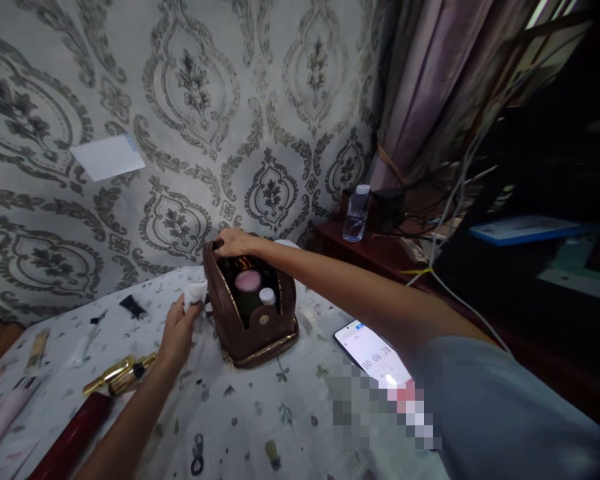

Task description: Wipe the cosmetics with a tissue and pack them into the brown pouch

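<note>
A brown leather bag [260, 337] with a gold zipper stands unzipped on the patterned cloth. Inside it I see a pink rounded item [248, 281] and a white-capped container [267, 297]. My right hand [236, 243] reaches across and grips the bag's far upper-left rim, its fingertips partly hidden. Beside the bag's left side, my left hand [179, 328] is closed on a crumpled white cloth or tissue [195, 292], held close against the leather.
Gold bottles [123, 375], a dark red case [73, 437], a pink tube [7, 410] and a small black tube [133, 307] lie to the left. A phone [373, 357] showing a timer lies on the right. A clear bottle [356, 217] stands beyond, near loose cables.
</note>
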{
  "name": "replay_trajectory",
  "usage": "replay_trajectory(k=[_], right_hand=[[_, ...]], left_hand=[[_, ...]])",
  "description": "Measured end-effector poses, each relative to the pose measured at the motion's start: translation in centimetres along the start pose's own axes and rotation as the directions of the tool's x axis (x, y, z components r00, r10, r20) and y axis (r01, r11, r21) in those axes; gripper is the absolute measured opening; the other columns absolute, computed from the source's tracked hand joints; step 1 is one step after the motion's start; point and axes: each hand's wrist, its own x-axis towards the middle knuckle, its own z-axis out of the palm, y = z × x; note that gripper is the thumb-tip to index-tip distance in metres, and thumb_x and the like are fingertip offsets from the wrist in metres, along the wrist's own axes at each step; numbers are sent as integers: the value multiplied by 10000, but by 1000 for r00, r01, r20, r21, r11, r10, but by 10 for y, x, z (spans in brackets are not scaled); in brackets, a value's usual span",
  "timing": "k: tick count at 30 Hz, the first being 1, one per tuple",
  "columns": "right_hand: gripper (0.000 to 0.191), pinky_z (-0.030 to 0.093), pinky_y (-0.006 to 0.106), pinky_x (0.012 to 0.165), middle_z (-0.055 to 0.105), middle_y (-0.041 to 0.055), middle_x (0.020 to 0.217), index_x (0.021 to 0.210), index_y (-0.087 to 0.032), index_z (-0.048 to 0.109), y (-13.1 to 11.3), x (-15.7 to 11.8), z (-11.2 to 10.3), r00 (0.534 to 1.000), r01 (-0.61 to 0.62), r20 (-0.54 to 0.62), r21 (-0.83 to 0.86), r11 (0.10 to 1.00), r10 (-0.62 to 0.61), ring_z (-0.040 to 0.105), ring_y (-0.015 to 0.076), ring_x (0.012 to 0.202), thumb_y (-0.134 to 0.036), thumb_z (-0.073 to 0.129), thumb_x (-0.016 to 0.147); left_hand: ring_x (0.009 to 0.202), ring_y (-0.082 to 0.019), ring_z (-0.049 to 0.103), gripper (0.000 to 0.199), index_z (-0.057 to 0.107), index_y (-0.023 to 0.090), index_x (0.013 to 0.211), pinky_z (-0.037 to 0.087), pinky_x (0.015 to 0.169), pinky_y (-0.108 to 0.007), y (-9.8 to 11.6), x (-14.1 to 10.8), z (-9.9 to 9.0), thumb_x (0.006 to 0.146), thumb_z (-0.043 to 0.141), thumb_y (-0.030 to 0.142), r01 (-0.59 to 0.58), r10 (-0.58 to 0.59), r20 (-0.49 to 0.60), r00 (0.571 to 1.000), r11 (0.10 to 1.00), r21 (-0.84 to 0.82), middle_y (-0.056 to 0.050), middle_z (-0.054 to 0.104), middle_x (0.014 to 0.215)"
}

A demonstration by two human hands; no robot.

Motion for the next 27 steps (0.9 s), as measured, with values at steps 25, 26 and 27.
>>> replay_trajectory(k=[25, 26, 27], right_hand=[[326, 450, 184, 739, 770, 53, 1034, 1066, -147, 768, 10, -4, -2, 987, 131, -83, -72, 989, -136, 678, 163, 914, -126, 556, 820], [337, 452, 181, 752, 767, 52, 1055, 1088, -147, 761, 11, -4, -2, 987, 131, -88, -52, 990, -135, 675, 161, 929, -120, 556, 822], [348, 454, 178, 765, 764, 51, 1071, 1105, -146, 756, 11, -5, -2, 987, 130, -93, -27, 991, -132, 672, 158, 940, -111, 555, 823]], left_hand=[[966, -278, 637, 492, 672, 164, 1121, 463, 844, -329, -12, -30, -14, 697, 691, 414, 161, -160, 45, 986, 987, -23, -59, 742, 1013], [952, -275, 638, 484, 673, 168, 1117, 464, 829, -325, -12, -31, -14, 698, 685, 411, 172, -172, 40, 984, 985, -12, -54, 743, 999], [938, -274, 639, 475, 677, 170, 1105, 465, 814, -321, -12, -32, -14, 695, 684, 410, 180, -180, 36, 983, 984, -2, -51, 743, 984]])
